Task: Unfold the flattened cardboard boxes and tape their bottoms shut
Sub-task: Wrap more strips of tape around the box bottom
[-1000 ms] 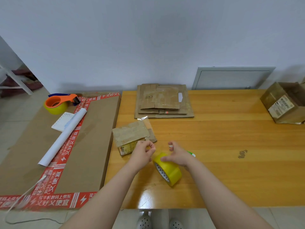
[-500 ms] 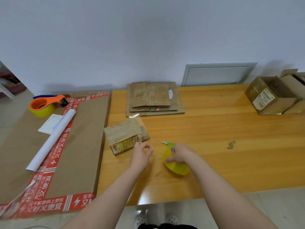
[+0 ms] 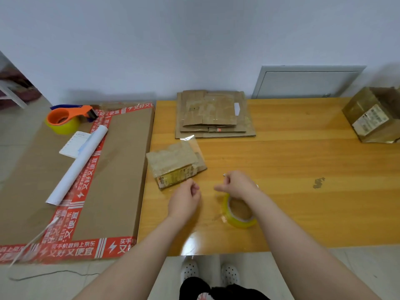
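tape roll [image 3: 238, 223] partly hidden under right hand [image 3: 238, 185], small item [image 3: 224, 174] in its curled fingers mostly covered, open box [image 3: 368, 113] cut off at right edge, label [image 3: 370, 122] unreadable

The left forearm [image 3: 138, 256] and right forearm [image 3: 292, 245] are bare to the view's lower edge. The feet wear white clogs [image 3: 189, 270] dotted with small round holes. Black clothing [image 3: 218, 292] shows below them, with a red-and-white patch.
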